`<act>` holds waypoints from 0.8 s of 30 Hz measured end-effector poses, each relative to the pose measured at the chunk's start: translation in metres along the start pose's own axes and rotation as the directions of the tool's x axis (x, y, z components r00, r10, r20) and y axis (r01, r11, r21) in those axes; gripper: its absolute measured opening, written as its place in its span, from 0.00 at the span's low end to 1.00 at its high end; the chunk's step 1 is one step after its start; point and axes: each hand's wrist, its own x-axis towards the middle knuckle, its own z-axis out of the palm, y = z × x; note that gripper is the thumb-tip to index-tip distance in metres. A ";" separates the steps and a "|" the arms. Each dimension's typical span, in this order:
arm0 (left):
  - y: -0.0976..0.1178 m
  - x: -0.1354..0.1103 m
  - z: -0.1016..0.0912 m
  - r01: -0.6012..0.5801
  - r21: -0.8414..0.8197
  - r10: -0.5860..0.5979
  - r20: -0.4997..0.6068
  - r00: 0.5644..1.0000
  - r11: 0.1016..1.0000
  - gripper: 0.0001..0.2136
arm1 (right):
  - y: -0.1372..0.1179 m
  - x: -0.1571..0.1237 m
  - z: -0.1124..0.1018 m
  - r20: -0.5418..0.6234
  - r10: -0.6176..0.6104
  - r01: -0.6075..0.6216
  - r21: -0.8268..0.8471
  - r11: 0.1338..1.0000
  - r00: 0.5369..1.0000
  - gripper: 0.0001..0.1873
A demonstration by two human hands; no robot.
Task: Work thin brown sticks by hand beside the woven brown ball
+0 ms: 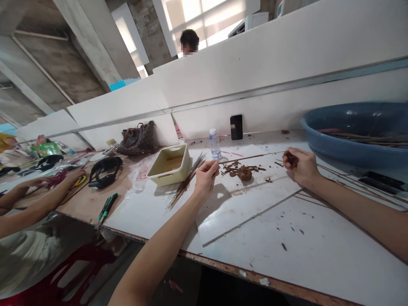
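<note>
A thin brown stick [251,158] stretches level above the table between my two hands. My left hand [205,176] is closed, pinching the stick's left end between thumb and fingertips. My right hand [301,165] is curled around a dark brown, clay-like lump [290,157], and the stick's right end reaches its fingertips. Below the stick, a rough brown ball of the same-looking material [245,173] lies on a white board [229,221], with small rolled brown pieces [230,168] scattered around it.
Beside my left hand are a bundle of thin sticks [188,182] and a pale yellow tub [170,165]. A clear bottle [214,144] and phone [236,127] stand behind. At right is a blue basin [357,131]. Green-handled pliers [106,208] lie left, near a co-worker's arms [54,197].
</note>
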 end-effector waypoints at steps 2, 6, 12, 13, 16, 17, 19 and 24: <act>-0.001 0.000 0.000 -0.006 0.005 0.006 0.002 1.000 1.000 0.23 | -0.001 0.000 0.000 0.012 0.002 -0.002 -0.009 1.000 1.000 0.16; 0.014 -0.001 -0.002 -0.105 0.159 0.098 0.048 0.994 0.982 0.24 | -0.001 -0.001 0.000 0.005 -0.014 0.014 -0.033 0.999 1.000 0.17; 0.103 -0.030 0.008 -0.403 0.900 0.445 0.297 0.845 0.164 0.17 | -0.008 -0.009 0.010 0.023 -0.069 0.072 -0.119 0.990 0.997 0.18; 0.117 -0.041 0.012 -0.379 0.923 0.439 0.318 0.840 0.058 0.14 | -0.012 -0.012 0.012 0.063 -0.048 0.058 -0.154 0.986 0.997 0.17; 0.141 -0.082 0.027 -0.360 0.931 0.292 0.330 0.898 0.055 0.14 | -0.025 -0.026 0.014 0.204 0.041 0.015 -0.266 0.964 0.978 0.17; 0.142 -0.096 0.031 -0.370 0.926 0.231 0.345 0.910 0.074 0.14 | -0.029 -0.033 0.012 0.243 0.060 0.017 -0.304 0.953 0.968 0.18; 0.133 -0.123 0.034 -0.392 0.917 0.134 0.381 0.915 0.074 0.13 | -0.034 -0.049 0.008 0.285 0.061 0.052 -0.374 0.926 0.956 0.21; 0.079 -0.165 0.027 -0.367 0.929 -0.075 0.363 0.929 -0.041 0.17 | -0.026 -0.093 -0.009 0.293 0.058 0.107 -0.519 0.848 0.954 0.27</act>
